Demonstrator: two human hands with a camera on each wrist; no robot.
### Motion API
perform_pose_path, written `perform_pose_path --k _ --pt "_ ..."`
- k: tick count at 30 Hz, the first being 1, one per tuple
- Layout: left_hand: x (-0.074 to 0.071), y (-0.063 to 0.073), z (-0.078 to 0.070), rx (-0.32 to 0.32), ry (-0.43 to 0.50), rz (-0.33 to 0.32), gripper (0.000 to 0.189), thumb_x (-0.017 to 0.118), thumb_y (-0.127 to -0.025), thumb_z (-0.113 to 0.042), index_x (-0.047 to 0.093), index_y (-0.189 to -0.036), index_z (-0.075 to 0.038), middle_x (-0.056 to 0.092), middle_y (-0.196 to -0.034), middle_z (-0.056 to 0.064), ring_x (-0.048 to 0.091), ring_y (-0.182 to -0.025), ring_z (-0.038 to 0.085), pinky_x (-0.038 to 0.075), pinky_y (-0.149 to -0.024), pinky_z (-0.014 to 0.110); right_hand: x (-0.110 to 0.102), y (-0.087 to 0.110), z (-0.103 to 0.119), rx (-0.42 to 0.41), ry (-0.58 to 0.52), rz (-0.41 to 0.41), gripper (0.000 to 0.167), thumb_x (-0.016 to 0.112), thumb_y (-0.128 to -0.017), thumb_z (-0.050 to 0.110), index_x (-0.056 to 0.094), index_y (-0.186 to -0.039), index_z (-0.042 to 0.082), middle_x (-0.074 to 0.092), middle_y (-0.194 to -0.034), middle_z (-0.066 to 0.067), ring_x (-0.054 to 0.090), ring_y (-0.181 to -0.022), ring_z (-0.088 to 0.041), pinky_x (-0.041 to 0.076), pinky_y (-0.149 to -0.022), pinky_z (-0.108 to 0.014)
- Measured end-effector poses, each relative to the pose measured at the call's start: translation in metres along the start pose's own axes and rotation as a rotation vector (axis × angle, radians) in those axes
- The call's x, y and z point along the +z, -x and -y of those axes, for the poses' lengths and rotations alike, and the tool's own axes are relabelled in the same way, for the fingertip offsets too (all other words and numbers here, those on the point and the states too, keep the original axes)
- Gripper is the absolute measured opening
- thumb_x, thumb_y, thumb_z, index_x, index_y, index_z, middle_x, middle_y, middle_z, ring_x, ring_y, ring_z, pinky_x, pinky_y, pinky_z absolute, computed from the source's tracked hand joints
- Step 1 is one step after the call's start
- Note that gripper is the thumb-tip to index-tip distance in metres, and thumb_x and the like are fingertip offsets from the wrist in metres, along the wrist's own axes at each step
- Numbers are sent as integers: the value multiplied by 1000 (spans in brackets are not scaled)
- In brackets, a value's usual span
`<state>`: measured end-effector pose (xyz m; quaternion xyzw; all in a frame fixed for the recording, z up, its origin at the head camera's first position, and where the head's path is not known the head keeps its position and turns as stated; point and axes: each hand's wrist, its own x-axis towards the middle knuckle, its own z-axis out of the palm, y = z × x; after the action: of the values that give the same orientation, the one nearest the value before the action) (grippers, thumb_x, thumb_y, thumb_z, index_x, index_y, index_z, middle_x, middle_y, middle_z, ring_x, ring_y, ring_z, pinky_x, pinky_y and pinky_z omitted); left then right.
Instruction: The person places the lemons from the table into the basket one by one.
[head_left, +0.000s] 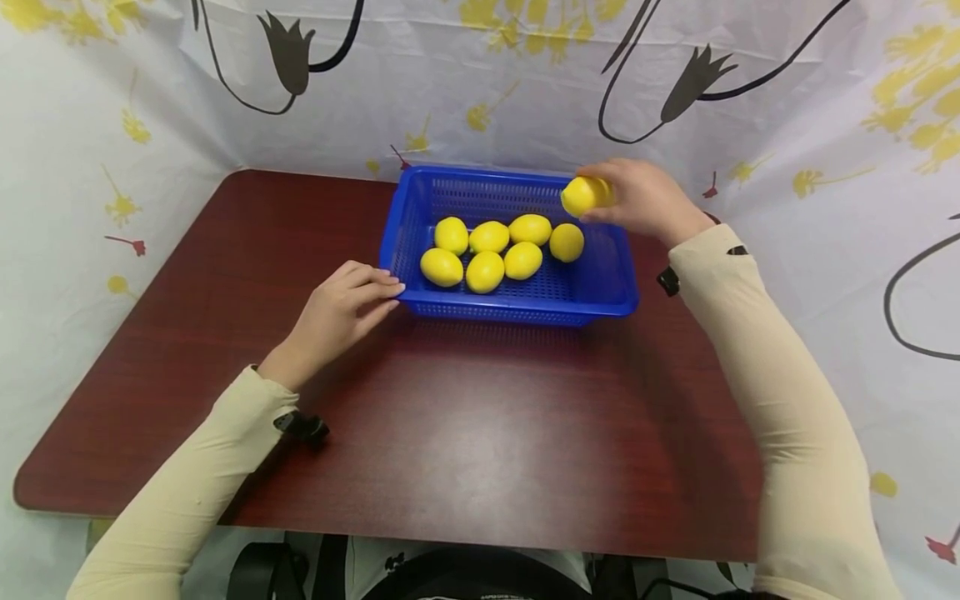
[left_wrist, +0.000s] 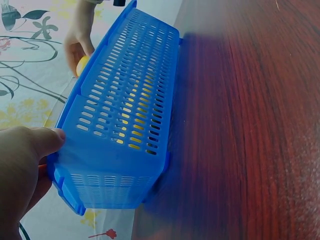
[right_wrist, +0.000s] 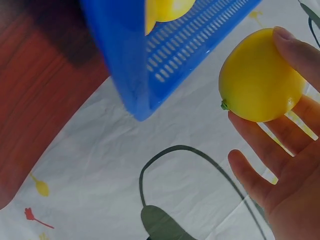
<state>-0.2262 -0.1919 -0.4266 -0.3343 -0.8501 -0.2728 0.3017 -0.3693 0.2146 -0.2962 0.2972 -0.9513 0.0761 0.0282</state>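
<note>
A blue plastic basket point(head_left: 517, 313) stands toward the back of the table with several yellow lemons point(head_left: 485, 272) grouped on its floor. At its near left corner, my left hand point(head_left: 341, 310) pinches the rim, the thumb point(left_wrist: 49, 141) lying over the edge in the left wrist view. My right hand point(head_left: 641, 196) holds one lemon point(head_left: 583, 197) above the basket's back right corner. Thumb and fingers grip that lemon point(right_wrist: 262, 75) from its sides in the right wrist view, and its green stem end shows.
The dark red wooden table point(head_left: 480, 433) reaches from the basket to the person's body. Behind and beside it hangs a white cloth point(head_left: 510, 108) with flower prints. Each wrist wears a small black camera, such as the left wrist camera point(head_left: 302, 427).
</note>
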Motion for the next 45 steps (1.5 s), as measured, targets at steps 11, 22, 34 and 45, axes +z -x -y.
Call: perform_pose_path --k 11,22,34,45 --pt "-1 0 0 2 -6 13 26 81 -79 -4 77 -105 -5 73 -107 9 62 -102 25 55 -91 39 -3 -21 17 -19 -3 20 65 75 -87 32 52 -144 13 57 -141 -18 53 -127 -38 42 -106 -56" --pt "-1 0 1 2 -11 18 26 80 -80 -5 77 -106 -5 73 -108 9 62 -103 25 54 -92 38 -3 -39 31 -6 -29 56 66 75 -88 32 49 -146 16 54 -145 -15 51 -131 -38 41 -107 -55" --pt "-1 0 0 1 -11 17 26 80 -80 -5 77 -106 -5 73 -108 9 62 -103 25 55 -92 39 12 -53 29 -28 -61 88 65 76 -87 28 50 -146 16 55 -145 -13 51 -132 -37 41 -109 -54" --pt "0 0 0 7 4 1 23 80 -81 -5 77 -104 -5 74 -106 9 62 -102 25 52 -93 36 31 -63 30 -19 -81 156 62 76 -88 27 52 -144 17 55 -146 -11 48 -136 -36 38 -113 -55"
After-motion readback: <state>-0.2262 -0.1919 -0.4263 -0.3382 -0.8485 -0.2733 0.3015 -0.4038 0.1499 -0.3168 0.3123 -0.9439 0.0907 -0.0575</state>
